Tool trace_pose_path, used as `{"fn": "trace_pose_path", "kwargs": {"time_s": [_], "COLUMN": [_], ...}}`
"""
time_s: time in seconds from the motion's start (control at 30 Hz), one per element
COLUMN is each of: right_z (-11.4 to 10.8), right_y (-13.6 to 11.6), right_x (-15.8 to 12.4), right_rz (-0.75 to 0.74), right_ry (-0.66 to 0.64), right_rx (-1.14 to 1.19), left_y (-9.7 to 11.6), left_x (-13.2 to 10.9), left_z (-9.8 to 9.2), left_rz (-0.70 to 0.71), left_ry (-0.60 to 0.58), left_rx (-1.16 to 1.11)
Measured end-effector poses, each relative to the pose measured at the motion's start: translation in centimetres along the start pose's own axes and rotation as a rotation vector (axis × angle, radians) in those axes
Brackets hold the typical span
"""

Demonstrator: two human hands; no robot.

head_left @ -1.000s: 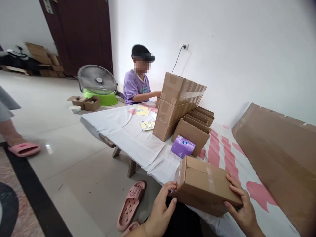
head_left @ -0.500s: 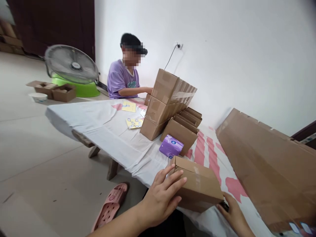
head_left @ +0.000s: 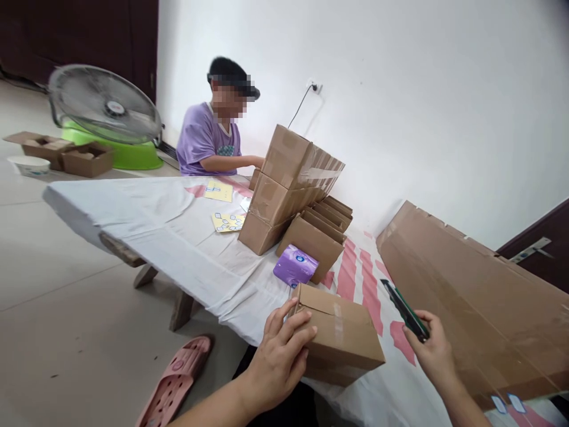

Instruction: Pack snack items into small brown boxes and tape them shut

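Observation:
A taped cardboard box [head_left: 340, 326] sits at the near edge of the cloth-covered table. My left hand [head_left: 282, 353] grips its left end, fingers curved over the upper edge and thumb against the near side. To the right of the box, and apart from it, my right hand [head_left: 431, 344] is closed around a black and green utility knife [head_left: 404, 311], whose front end points up and to the left. Whether its blade is out I cannot tell. Just beyond the box, a purple packet [head_left: 296, 265] leans by an upright cardboard piece [head_left: 313, 246].
Stacked boxes [head_left: 278, 198] stand mid-table, with a person [head_left: 208, 136] seated beyond them. Yellow cards [head_left: 219, 191] lie on the tablecloth [head_left: 178, 243]. A large cardboard sheet [head_left: 466, 296] is on the right. A fan [head_left: 111, 107] and pink slipper [head_left: 175, 379] are on the floor.
My right hand has moved up and right, away from the box's right end, bringing the utility knife into clear view. My left hand stays on the box. The view has shifted slightly.

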State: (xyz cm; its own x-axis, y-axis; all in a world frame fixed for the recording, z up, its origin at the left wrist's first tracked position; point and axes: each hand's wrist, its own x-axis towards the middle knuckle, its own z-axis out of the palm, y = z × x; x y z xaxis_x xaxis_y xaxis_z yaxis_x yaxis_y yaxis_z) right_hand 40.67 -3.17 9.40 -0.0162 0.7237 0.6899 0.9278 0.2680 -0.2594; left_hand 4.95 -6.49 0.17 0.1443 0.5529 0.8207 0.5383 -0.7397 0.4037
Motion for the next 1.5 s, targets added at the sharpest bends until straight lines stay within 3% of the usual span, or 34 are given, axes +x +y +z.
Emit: {"fn": "trace_pose_path", "kwargs": {"time_s": [0.07, 0.2, 0.33, 0.47, 0.7, 1.07, 1.5], "right_z": [-0.7, -0.4, 0.8, 0.9, -1.1, -3.3, -4.7], "right_y": [-4.3, -11.9, -14.8, -14.6, -13.3, -10.9, -6.3], "right_x": [1.9, 3.3, 3.9, 4.5, 4.1, 3.4, 0.8], "right_rz": [-0.069, -0.348, -0.513, -0.640, -0.783, -0.799, -0.674], "right_ry": [-0.161, -0.514, -0.613, -0.567, -0.493, -0.448, -0.344], "right_rx": [0.145, 0.268, 0.255, 0.134, -0.079, -0.172, -0.158], "left_y": [0.1, 0.2, 0.3, 0.2, 0.1, 0.0, 0.1], "left_x": [0.0, 0.1, 0.1, 0.0, 0.0, 0.4, 0.2], "left_z": [0.1, -0.1, -0.3, -0.2, -0.2, -0.6, -0.4], "left_rz": [-0.008, -0.004, 0.001, 0.005, 0.012, 0.049, 0.027], "left_ry": [0.014, 0.011, -0.001, -0.016, -0.012, -0.030, -0.002], "left_rx": [-0.003, -0.003, 0.007, 0.011, 0.025, 0.085, 0.047]}}
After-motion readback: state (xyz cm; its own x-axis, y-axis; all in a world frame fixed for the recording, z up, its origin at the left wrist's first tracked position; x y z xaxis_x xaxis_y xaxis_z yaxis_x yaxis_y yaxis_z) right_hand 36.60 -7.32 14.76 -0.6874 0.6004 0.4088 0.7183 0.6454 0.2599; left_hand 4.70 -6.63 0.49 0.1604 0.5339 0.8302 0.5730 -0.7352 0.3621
